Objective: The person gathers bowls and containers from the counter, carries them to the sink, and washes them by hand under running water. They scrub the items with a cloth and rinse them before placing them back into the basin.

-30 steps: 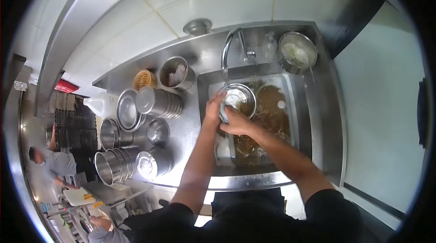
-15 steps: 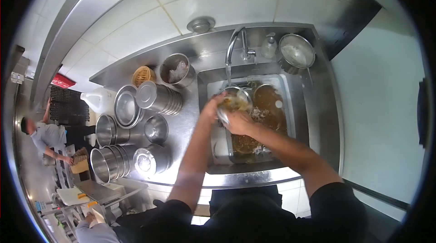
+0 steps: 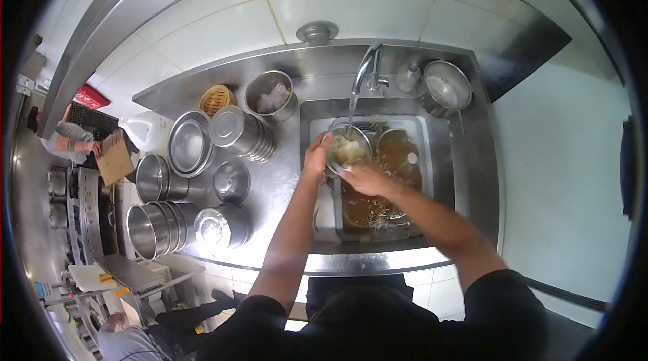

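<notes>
My left hand [image 3: 316, 153] grips the left side of a round metal bowl [image 3: 331, 162], its fingers closed over the edge. At the lower right rim, my right hand [image 3: 365, 178] is closed on the same bowl. Pale yellowish, cloudy contents [image 3: 349, 150] show inside. Water from the curved faucet [image 3: 368, 67] runs down into the bowl. Beneath lies a plastic tub [image 3: 425, 152] in the sink, filled with brown water. A round vessel [image 3: 397, 133] is partly sunk in that water, right of the bowl.
Stacked metal pots [image 3: 162, 226], a lidded stack [image 3: 236, 128], metal basins [image 3: 189, 142] and a bamboo steamer [image 3: 217, 99] crowd the left counter. A soap bottle [image 3: 408, 76] and metal pot [image 3: 447, 88] stand behind the sink. Two other people work at far left, one holding cardboard [image 3: 116, 158].
The bowl, blurred and tilted before, is now steadier with its opening facing up under the stream. My right hand has shifted slightly right. The far person's cardboard is raised.
</notes>
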### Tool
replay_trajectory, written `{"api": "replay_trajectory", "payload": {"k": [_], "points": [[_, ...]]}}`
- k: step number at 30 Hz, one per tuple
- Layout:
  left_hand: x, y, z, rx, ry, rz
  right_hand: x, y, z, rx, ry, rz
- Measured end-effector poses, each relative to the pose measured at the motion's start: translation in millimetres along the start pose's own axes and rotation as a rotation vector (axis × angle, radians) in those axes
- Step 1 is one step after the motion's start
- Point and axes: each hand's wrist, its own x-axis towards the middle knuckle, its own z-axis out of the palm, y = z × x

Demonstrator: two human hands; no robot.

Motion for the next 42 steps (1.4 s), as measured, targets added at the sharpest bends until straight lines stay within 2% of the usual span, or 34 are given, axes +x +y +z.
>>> {"api": "replay_trajectory", "payload": {"k": [1, 2, 4, 6, 7, 8, 11, 12, 14, 15, 17, 18, 20, 21, 22, 25, 26, 27, 28, 29, 32, 35, 38, 40, 42], "points": [[-2.6, 5.2, -1.7, 0.059, -0.012, -0.018, -6.9, 6.9, -17.9, -0.209, -0.130, -0.065], [10.4, -11.4, -5.2, 0.093, -0.060, 0.015, -5.8, 25.9, -21.5, -0.376, -0.088, -0.118], [-4.7, -6.1, 0.6, 0.028, -0.157, -0.097, 5.3, 61.6, -17.5, -0.703, -0.003, -0.223], [-32.2, 22.5, 13.2, -0.008, -0.201, -0.207, 22.1, 56.4, -42.8, -0.763, 0.060, -0.316], [-37.3, 29.7, 17.3, 0.003, -0.210, -0.188, 29.8, 54.5, -53.3, -0.795, 0.090, -0.367], [-38.6, 33.6, 20.0, 0.009, -0.215, -0.167, 38.3, 58.8, -52.1, -0.794, 0.222, -0.435], [-26.1, 19.3, 22.9, 0.069, -0.184, -0.001, 36.2, 59.3, -30.9, -0.905, -0.031, -0.256], [-19.8, 20.4, 27.4, 0.095, -0.177, 0.079, 40.4, 58.2, -21.3, -0.814, -0.131, -0.100], [-17.0, 19.6, 32.4, 0.209, -0.117, 0.084, 47.6, 50.5, 12.1, -0.609, -0.340, 0.211], [-16.3, 21.0, 35.4, 0.268, -0.087, 0.089, 51.2, 57.2, 26.5, -0.392, -0.304, 0.225], [-1.8, -16.5, 31.3, 0.146, -0.144, 0.055, 55.4, 66.4, 53.8, 0.050, -0.224, 0.248], [-1.7, -24.1, 30.7, 0.086, -0.171, 0.043, 58.0, 57.5, 56.8, 0.620, -0.178, 0.242], [-8.9, -29.9, 30.1, -0.077, -0.123, -0.103, 69.1, 62.7, 49.3, 1.181, -0.070, 0.538], [-20.8, -25.5, 29.0, -0.157, -0.091, -0.180, 77.2, 70.0, 57.5, 1.467, 0.050, 0.596], [-46.8, 2.5, 36.7, -0.077, -0.047, -0.199, 85.4, 77.5, 66.1, 1.749, 0.190, 0.637], [-23.0, -21.3, 36.3, -0.154, -0.017, -0.203, 73.8, 36.9, 44.6, 1.362, 0.288, 0.651], [-14.2, -19.9, 35.2, -0.112, -0.063, -0.155, 74.1, 43.2, 60.2, 1.196, 0.209, 0.536], [-8.4, -19.1, 27.1, -0.071, -0.104, -0.114, 53.4, 16.1, 28.9, 1.024, 0.011, 0.539], [-6.9, -19.0, 19.3, -0.030, -0.142, -0.073, 38.2, 5.8, 23.1, 0.840, -0.039, 0.503], [-5.7, -15.5, 16.0, 0.011, -0.119, -0.051, 30.8, 2.8, 16.3, 0.652, -0.081, 0.459], [-9.1, -13.9, 11.4, 0.137, -0.076, -0.030, 18.7, 15.3, -7.4, -0.080, -0.392, 0.232], [-14.7, -8.9, 16.2, 0.176, -0.088, -0.126, 17.6, 55.5, 2.6, -0.521, 0.069, 0.049], [-27.2, 1.2, 27.5, -0.006, -0.123, -0.264, 47.8, 61.6, -11.4, -0.439, 0.342, 0.058], [-22.6, -11.7, 32.7, -0.144, -0.196, -0.287, 56.0, 48.8, -0.8, -0.237, 0.247, 0.178], [-19.9, -15.1, 31.8, -0.097, -0.153, -0.222, 57.5, 41.7, 15.6, -0.020, 0.191, 0.264]]}}
